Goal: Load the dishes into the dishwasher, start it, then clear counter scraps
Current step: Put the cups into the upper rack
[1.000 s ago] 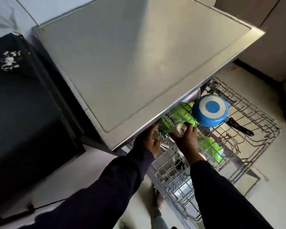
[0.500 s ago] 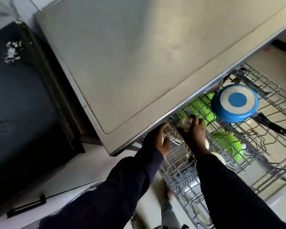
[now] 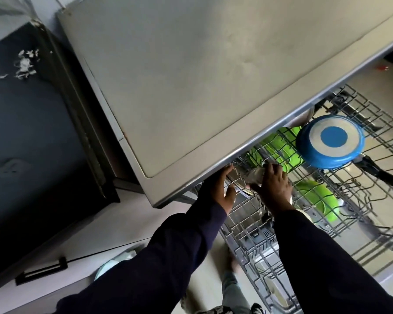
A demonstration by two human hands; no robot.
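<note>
The dishwasher rack [image 3: 327,214] is standing pulled out below the bench [image 3: 202,75], carrying green plates [image 3: 279,152] and an upturned blue pan [image 3: 330,141]. Since a second ago the right hand [image 3: 273,189] has been pushing a small clear dish [image 3: 256,175] deeper under the bench edge; its grip is curling round the dish. The left hand [image 3: 220,191] is resting on the rack's wires with fingers loosely bent, holding nothing. Loading seems to be nearing its end, while white scraps [image 3: 24,64] are lying on the dark cooktop [image 3: 21,121], not yet cleared.
</note>
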